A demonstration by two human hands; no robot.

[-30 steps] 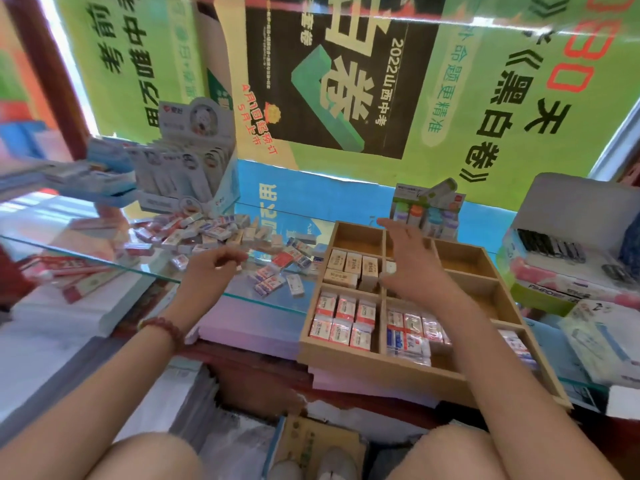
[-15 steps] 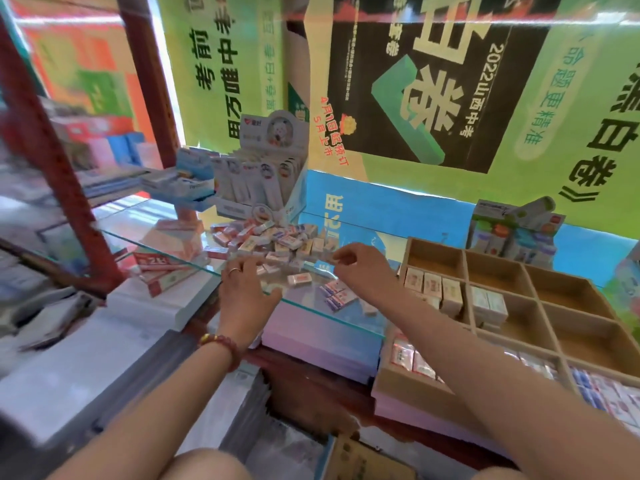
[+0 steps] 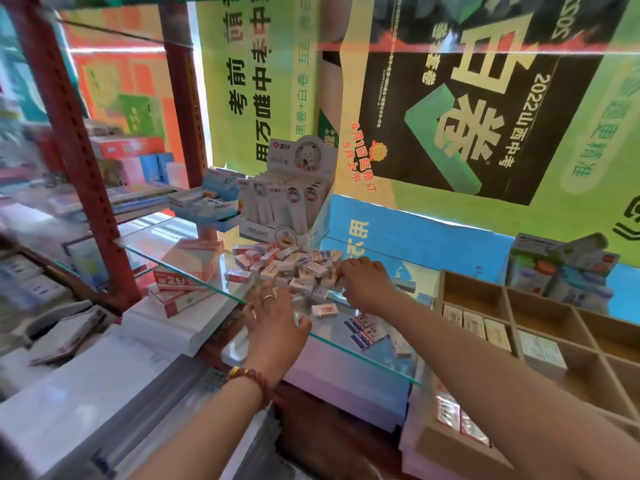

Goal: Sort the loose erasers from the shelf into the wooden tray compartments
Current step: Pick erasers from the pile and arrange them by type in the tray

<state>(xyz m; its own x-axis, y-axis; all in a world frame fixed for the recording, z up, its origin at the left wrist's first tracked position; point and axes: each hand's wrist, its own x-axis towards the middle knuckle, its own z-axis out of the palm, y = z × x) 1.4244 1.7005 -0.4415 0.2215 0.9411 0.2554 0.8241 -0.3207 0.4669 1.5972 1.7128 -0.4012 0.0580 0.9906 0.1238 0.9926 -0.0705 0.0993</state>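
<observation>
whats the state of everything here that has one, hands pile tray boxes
eraser pile, loose, unsorted on glass shelf
left hand, palm down, fingers extended at the pile's near edge
right hand, fingers curled into the pile; grip hidden
wooden tray, partly filled, visible back compartments empty
display box, upright, open, stocked

- The eraser pile (image 3: 291, 268) lies on the glass shelf (image 3: 173, 237).
- Behind the pile: a display box (image 3: 291, 206).
- Left of it: flat boxes (image 3: 187, 268).
- Right of it: the wooden tray (image 3: 471, 278), holding erasers.
- Before it: single erasers (image 3: 367, 332).
</observation>
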